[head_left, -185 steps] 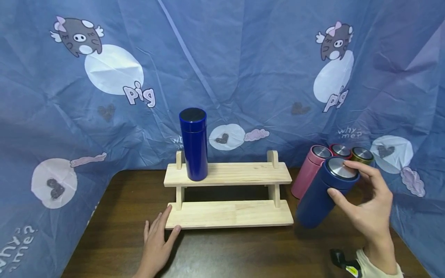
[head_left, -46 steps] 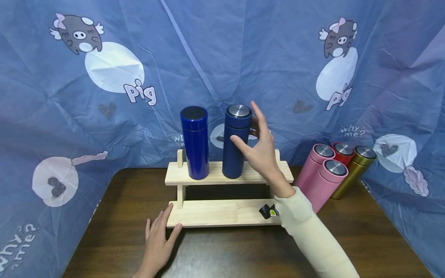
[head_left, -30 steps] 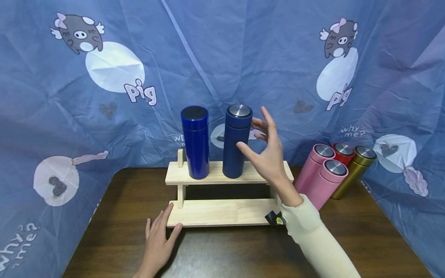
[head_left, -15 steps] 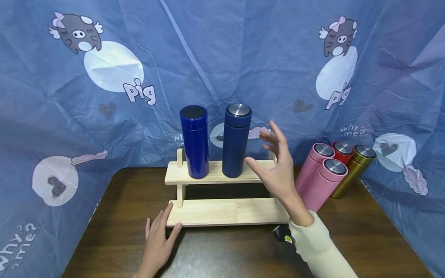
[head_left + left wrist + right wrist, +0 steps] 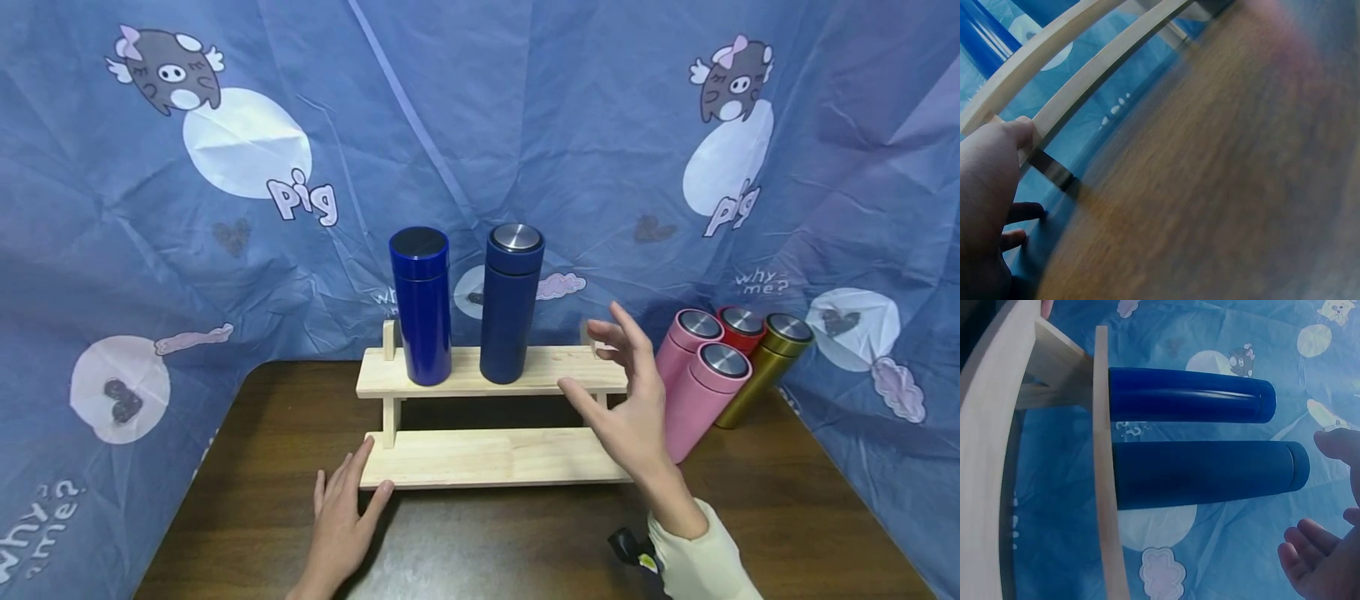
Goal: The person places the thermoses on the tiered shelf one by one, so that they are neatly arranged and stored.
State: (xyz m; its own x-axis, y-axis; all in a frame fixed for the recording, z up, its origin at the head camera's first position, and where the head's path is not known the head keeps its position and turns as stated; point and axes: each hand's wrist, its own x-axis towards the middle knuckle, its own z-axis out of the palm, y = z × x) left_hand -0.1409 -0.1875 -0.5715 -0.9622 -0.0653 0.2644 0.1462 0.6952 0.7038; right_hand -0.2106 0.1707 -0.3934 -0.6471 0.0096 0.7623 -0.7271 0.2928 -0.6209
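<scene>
A two-tier wooden rack (image 5: 495,458) stands on the table. On its upper tier two thermos bottles stand upright: a glossy blue one with a black lid (image 5: 423,317) at the left, and a matte navy one with a silver-topped lid (image 5: 510,312) beside it. My left hand (image 5: 341,521) rests at the rack's lower left corner, fingers spread, thumb by the front edge. My right hand (image 5: 630,400) hovers in the air in front of the rack's right end, fingers parted and holding nothing. In the right wrist view its fingers (image 5: 1310,550) are apart from both bottles.
Right of the rack stand two pink thermos bottles (image 5: 705,396), a red one (image 5: 738,325) and a gold one (image 5: 765,375), close together. The brown table (image 5: 480,550) has rounded far corners. A blue printed curtain (image 5: 450,125) hangs behind.
The right hand brought the navy bottle from the right-hand group to the upper tier, let go, and drew back right and down. The left hand has stayed at the rack's corner.
</scene>
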